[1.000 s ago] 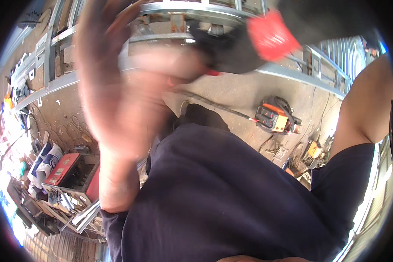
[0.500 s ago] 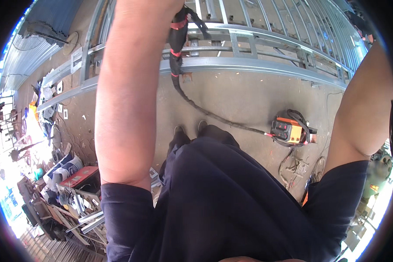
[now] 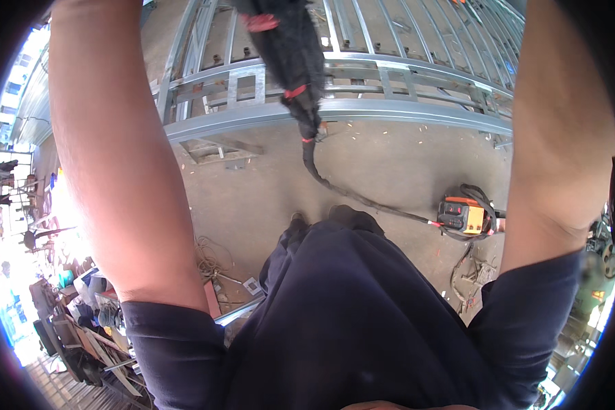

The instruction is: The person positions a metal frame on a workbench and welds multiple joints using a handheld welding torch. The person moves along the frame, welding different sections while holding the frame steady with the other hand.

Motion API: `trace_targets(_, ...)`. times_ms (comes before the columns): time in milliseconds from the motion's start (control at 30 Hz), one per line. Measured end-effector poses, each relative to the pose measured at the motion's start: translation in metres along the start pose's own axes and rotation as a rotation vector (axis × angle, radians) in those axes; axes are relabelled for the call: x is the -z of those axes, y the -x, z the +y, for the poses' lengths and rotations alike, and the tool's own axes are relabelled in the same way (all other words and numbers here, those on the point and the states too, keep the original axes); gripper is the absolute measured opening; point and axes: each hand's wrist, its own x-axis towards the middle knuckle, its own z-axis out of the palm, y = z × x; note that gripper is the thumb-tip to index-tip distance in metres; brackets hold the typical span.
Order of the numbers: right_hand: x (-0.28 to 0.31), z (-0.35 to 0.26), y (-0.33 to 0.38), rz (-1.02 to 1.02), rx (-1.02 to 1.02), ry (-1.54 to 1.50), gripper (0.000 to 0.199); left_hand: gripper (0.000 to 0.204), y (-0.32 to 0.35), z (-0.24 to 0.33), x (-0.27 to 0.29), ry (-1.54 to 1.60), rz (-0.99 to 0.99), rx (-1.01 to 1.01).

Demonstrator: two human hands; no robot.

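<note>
Both my arms reach up past the top edge, so neither hand shows. My left forearm point(image 3: 119, 164) rises on the left, and my right forearm point(image 3: 557, 150) on the right. Between them hangs a thick cable point(image 3: 304, 61), wrapped in black with bands of red tape; its upper end leaves the picture. Lower down the cable thins, curves over the floor to the right and meets an orange and black box-shaped machine point(image 3: 463, 215). Whether either hand holds the cable is hidden.
A long galvanized steel frame point(image 3: 403, 109) with many bars spans the far side. Coiled wire point(image 3: 213, 263) lies on the floor at left, near a cluttered pile of scrap and boards point(image 3: 82, 335). Another cable point(image 3: 456, 273) trails below the machine.
My left forearm has swung left, away from the cable. The right forearm has come inward. The cable's wrapped part now looks larger and nearer, and the view has shifted slightly.
</note>
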Motion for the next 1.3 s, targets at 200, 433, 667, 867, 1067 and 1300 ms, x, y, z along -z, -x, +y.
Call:
trace_targets(200,-0.028,-0.028,-0.028,-0.076,0.088,0.06,0.075,0.028,0.022,-0.001,-0.01,-0.168,0.111,0.009)
trace_targets(433,-0.031,-0.039,-0.027,-0.081,0.056,0.217,0.077,0.033,0.047,-0.026,-0.022,-0.109,0.055,0.004)
trace_targets(667,-0.061,0.006,-0.007,-0.215,-0.099,-0.226,0.085,0.02,0.139,-0.073,-0.012,-0.069,-0.435,0.42)
trace_targets(867,-0.057,0.078,0.082,0.031,-0.234,-0.692,0.069,0.022,0.2,-0.154,-0.055,0.007,-0.435,0.628)
trace_targets(1067,-0.04,0.115,0.109,0.128,-0.269,-0.918,0.069,0.042,0.201,-0.165,-0.079,-0.058,-0.458,0.836)
trace_targets(1300,-0.029,0.139,0.124,0.152,-0.232,-0.97,0.081,0.044,0.202,-0.174,-0.094,-0.071,-0.498,0.889)
